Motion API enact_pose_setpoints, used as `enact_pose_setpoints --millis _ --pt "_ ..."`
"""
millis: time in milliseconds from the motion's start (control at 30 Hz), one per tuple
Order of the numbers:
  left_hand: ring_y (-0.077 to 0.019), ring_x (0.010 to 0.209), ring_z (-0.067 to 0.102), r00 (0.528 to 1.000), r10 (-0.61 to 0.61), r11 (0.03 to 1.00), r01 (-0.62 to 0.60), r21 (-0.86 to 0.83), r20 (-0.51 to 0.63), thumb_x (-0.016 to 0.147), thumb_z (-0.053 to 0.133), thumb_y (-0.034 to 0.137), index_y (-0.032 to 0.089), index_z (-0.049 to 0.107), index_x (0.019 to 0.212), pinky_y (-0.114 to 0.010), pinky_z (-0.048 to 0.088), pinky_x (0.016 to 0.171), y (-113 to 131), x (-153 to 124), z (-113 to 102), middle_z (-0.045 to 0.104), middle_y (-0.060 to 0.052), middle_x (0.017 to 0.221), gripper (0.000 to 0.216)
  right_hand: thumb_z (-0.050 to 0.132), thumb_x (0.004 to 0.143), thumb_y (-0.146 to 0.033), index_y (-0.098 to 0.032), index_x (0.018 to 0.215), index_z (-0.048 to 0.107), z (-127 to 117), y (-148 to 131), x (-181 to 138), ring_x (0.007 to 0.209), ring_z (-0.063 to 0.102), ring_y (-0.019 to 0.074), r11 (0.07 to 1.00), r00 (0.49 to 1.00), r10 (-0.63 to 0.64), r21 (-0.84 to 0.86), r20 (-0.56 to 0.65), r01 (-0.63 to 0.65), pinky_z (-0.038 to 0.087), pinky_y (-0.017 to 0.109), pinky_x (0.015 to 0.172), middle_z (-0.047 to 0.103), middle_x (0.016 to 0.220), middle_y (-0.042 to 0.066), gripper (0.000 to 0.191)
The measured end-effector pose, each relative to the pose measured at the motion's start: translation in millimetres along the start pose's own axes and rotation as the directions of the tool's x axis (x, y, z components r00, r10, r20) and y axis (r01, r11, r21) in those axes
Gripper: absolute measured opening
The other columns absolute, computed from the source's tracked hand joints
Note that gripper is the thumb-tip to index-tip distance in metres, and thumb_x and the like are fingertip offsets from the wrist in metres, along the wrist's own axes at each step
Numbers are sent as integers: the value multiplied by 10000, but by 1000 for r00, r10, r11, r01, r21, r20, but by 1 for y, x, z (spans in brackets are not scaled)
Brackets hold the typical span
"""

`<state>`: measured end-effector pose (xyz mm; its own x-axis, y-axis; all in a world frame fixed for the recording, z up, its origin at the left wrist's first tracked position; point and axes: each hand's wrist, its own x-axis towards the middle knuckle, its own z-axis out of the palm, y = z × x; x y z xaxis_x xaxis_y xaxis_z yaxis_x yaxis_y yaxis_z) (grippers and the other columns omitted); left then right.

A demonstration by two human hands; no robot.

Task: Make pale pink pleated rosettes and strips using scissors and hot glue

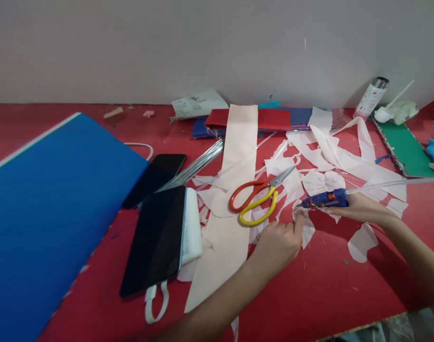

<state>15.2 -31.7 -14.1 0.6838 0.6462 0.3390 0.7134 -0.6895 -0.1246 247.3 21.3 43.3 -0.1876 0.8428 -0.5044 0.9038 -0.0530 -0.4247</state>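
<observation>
My right hand (359, 209) is closed round a blue glue gun (327, 198), whose nozzle points left and whose clear glue stick trails off to the right. My left hand (279, 242) rests on the red table (309, 294) with its fingers curled, pinching a small white paper scrap (305, 228) just under the nozzle. Scissors with orange and yellow handles (255, 199) lie shut to the left of my left hand, on a long pale pink paper strip (234, 190).
A big blue board (45, 209) covers the left. Two dark phones (156, 237) and a white power bank lie beside it. Several white paper cuttings (345, 161) are scattered at right. Red and blue sheets (274, 118), a bottle (371, 97) and a green board (405, 147) stand near the wall.
</observation>
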Motion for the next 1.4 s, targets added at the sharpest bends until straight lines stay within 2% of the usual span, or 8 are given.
enact_pose_setpoints --millis 400,733,1100,1300,1400 --pt "-135 406 472 1000 -12 1000 12 -5 14 773 394 63 4 523 1176 -255 315 404 0 -1 3 477 21 461 427 492 704 -698 -199 653 623 -4 -3 0 555 513 150 1000 1000 15 -17 -21 -15 329 244 474 602 617 24 518" --pt "-123 402 447 1000 -10 999 10 -40 1 764 389 57 9 530 1187 -248 297 408 -1 -1 4 462 24 452 448 536 700 -666 -202 804 689 -7 -1 0 658 595 186 998 1000 -7 59 -25 9 407 249 545 677 721 36 500" --pt "-120 396 442 1000 -10 1000 10 -13 12 765 394 58 16 532 1196 -246 303 405 -1 -2 5 457 33 448 455 528 705 -650 -197 761 682 -7 0 2 604 564 174 1000 999 3 30 -37 -2 384 262 527 644 667 30 481" --pt "-120 402 450 999 1 1000 -1 12 34 760 413 63 12 541 1189 -245 313 418 -1 -1 3 463 30 454 450 536 718 -615 -210 811 702 -7 -1 2 623 581 181 999 998 -35 35 -46 37 403 269 548 666 694 40 448" --pt "-125 402 452 1000 0 1000 0 10 8 768 398 57 1 538 1177 -252 313 413 -1 -1 3 464 29 453 436 535 723 -613 -205 833 703 -7 0 1 647 596 192 999 997 -40 31 -60 42 416 273 563 682 721 45 455"
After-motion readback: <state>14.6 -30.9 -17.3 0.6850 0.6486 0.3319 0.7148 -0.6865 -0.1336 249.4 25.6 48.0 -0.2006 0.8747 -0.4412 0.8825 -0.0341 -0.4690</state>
